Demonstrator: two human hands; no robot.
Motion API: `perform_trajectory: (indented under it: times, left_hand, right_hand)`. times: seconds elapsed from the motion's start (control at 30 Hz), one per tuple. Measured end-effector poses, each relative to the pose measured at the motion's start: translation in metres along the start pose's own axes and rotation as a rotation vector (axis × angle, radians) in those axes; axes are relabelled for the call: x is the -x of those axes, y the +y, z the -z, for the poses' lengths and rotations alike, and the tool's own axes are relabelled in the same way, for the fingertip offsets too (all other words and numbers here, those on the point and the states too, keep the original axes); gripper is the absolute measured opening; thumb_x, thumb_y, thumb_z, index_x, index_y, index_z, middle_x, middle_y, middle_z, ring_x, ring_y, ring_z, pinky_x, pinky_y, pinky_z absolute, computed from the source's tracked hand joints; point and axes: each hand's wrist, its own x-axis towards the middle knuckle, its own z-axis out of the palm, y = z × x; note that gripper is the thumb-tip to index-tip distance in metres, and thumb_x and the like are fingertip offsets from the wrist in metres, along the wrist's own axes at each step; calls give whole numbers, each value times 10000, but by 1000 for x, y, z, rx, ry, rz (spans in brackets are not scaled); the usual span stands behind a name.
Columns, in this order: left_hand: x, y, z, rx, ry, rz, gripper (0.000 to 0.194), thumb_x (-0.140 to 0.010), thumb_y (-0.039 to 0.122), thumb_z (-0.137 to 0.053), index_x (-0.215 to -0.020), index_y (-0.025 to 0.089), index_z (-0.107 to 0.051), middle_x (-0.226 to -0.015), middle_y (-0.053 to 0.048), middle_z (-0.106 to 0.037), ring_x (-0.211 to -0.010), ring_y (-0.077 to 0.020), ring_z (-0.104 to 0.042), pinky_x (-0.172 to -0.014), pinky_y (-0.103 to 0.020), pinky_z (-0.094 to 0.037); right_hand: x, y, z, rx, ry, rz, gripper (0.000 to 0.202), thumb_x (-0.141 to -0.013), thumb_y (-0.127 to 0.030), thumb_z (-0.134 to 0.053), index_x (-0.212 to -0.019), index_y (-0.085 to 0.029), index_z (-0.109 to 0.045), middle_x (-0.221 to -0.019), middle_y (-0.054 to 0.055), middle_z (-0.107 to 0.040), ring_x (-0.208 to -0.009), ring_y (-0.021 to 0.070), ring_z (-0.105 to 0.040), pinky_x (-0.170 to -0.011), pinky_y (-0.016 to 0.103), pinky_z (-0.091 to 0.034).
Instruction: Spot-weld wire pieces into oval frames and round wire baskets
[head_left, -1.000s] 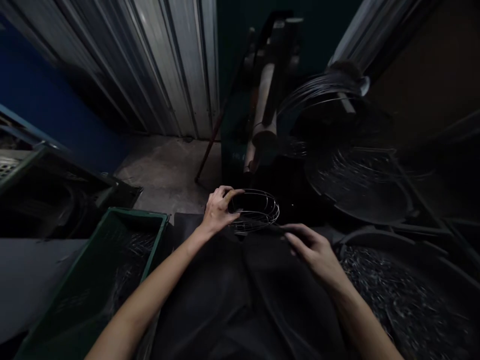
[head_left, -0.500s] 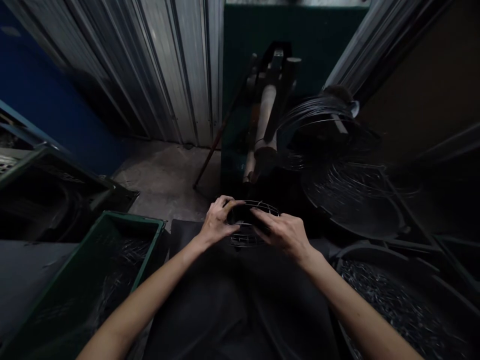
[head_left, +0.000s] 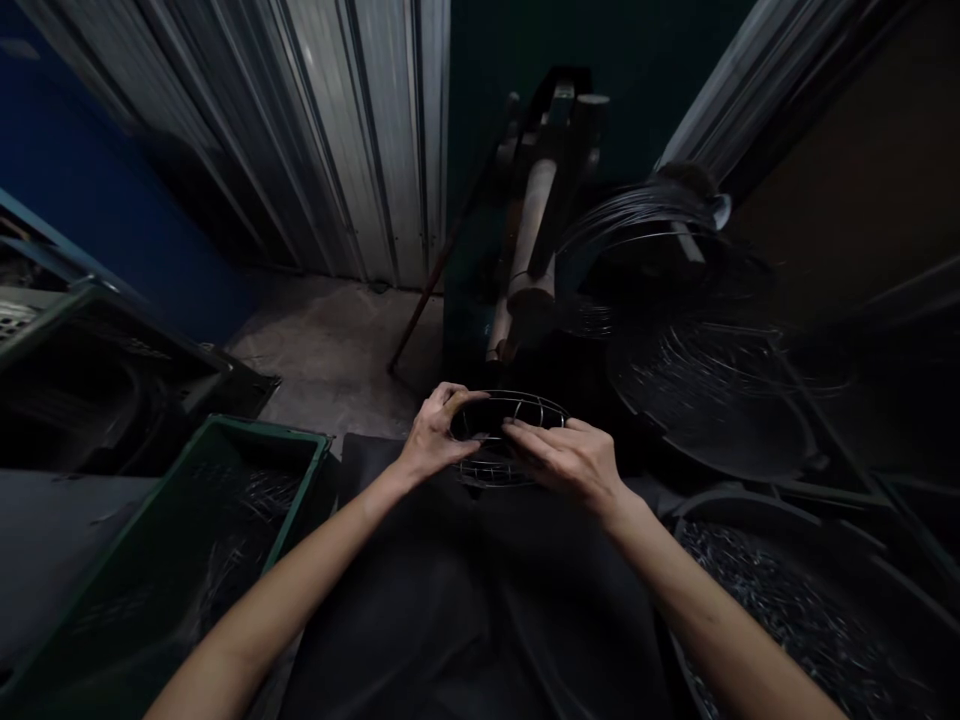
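Between my two hands is a round wire basket, made of thin bright wires with a ring at the top, held over the dark cloth on my lap. My left hand grips its left side, thumb and fingers round the rim. On the other side my right hand holds the basket with its fingers reaching inward across the ring. Just beyond the basket, the end of a machine's metal cylinder points toward me. The basket's underside is too dark to make out.
At left stands a green crate with thin wire pieces inside. A round tub of small metal pieces is at lower right. Wire coils hang beside the machine. A thin rod leans near the corrugated wall.
The basket has turned or tilted slightly between my hands, and more of its upper ring shows. My right hand has shifted a little to the right. Both hands keep their hold.
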Motion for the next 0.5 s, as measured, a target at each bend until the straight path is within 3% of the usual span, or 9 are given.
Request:
perform_trajectory:
  times: [0.3, 0.5]
  left_hand:
    - [-9, -11, -2, 22, 60, -78, 505, -673, 186, -737, -1147, 228, -568, -1047, -52, -516, -984, -198, -585, -850, -335, -513]
    - [-15, -23, -4, 17, 79, -101, 511, -661, 202, -749, -1135, 215, -561, -1064, -66, -525, -1004, -210, -587, -871, -362, -512]
  right_hand:
    - [-7, 6, -6, 49, 89, 48, 163, -830, -177, -628, -966, -227, -704, -982, -12, -737, -513, 29, -542, -554, 241, -334]
    - [-14, 10, -10, 102, 15, 32, 151, -863, -230, -597, -946, -265, -717, -970, -31, -737, -513, 40, -560, -564, 234, -353]
